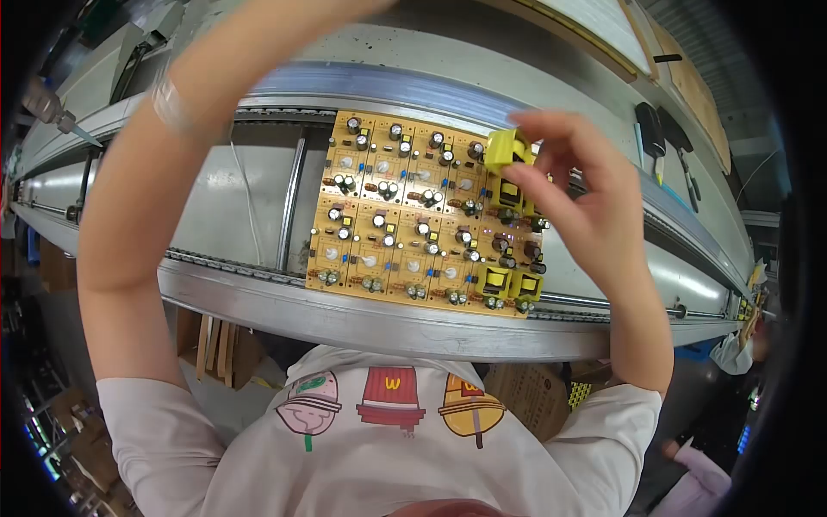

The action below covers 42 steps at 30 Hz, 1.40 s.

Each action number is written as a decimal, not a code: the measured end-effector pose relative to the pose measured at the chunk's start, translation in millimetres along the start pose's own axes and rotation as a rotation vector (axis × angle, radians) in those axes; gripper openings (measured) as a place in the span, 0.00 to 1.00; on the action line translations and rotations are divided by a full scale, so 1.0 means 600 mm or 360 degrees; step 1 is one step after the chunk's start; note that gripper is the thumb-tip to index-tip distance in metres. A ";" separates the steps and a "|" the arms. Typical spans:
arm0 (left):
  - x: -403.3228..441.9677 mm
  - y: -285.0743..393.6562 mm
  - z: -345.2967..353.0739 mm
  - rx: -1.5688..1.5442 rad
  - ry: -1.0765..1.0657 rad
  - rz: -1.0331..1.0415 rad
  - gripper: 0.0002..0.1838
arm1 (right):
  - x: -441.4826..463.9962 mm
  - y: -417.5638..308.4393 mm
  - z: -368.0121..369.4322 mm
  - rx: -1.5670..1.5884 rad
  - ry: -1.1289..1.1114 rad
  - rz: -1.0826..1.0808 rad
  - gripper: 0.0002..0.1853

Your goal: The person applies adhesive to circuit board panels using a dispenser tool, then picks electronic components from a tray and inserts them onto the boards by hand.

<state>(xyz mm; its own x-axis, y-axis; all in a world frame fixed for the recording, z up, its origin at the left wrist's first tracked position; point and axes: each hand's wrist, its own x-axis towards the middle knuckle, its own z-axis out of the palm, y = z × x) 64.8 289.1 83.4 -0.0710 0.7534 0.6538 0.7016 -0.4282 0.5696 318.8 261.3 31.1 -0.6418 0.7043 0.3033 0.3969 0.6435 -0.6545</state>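
Note:
My right hand [577, 168] pinches a yellow transformer [501, 153] between thumb and fingers, above the upper right part of a tan circuit board panel [320, 185]. Just below it another yellow transformer [510, 191] sits on the panel, partly covered by my fingers. Two more stand at the panel's lower right corner, a transformer [494, 280] and its neighbour [526, 286]. Capacitors and white blobs fill the other sections. My left arm stretches up past the panel's left side, and its hand lies beyond the top edge of the view.
The panel rests across the metal rails [388, 323] of a conveyor. Past the far rail, black-handled tools [650, 142] lie at the right. A nozzle-like tool [65, 121] points in from the left. Cardboard boxes [525, 396] stand below the near rail. Another person's sleeve [702, 478] shows at lower right.

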 end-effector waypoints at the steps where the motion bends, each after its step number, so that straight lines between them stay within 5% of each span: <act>1: -0.034 0.021 -0.006 0.0001 -0.0006 0.0001 0.13 | -0.003 0.007 0.005 0.0004 0.0003 0.0004 0.18; 4: -0.118 0.042 -0.028 -0.0233 -0.0633 -0.0098 0.16 | -0.010 0.026 0.018 -0.0049 -0.0103 0.0036 0.16; 8: -0.188 -0.012 -0.003 -0.0125 -0.0607 0.0228 0.15 | -0.013 0.025 0.026 -0.0040 -0.0120 0.0018 0.15; 17: -0.206 -0.010 0.014 0.0059 -0.0731 -0.0085 0.12 | -0.018 0.026 0.031 -0.0304 -0.0050 -0.0178 0.15; 42: -0.203 -0.010 -0.010 0.0366 -0.0776 0.0326 0.08 | 0.005 -0.007 0.047 -0.0486 -0.0080 -0.0332 0.12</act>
<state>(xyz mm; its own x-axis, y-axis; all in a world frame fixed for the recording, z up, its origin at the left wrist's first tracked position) 65.3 196.7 3.4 0.3795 0.8329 0.4029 0.8066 -0.5111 0.2969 296.4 252.4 15.1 -0.7579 0.5377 0.3693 0.4266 0.8369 -0.3430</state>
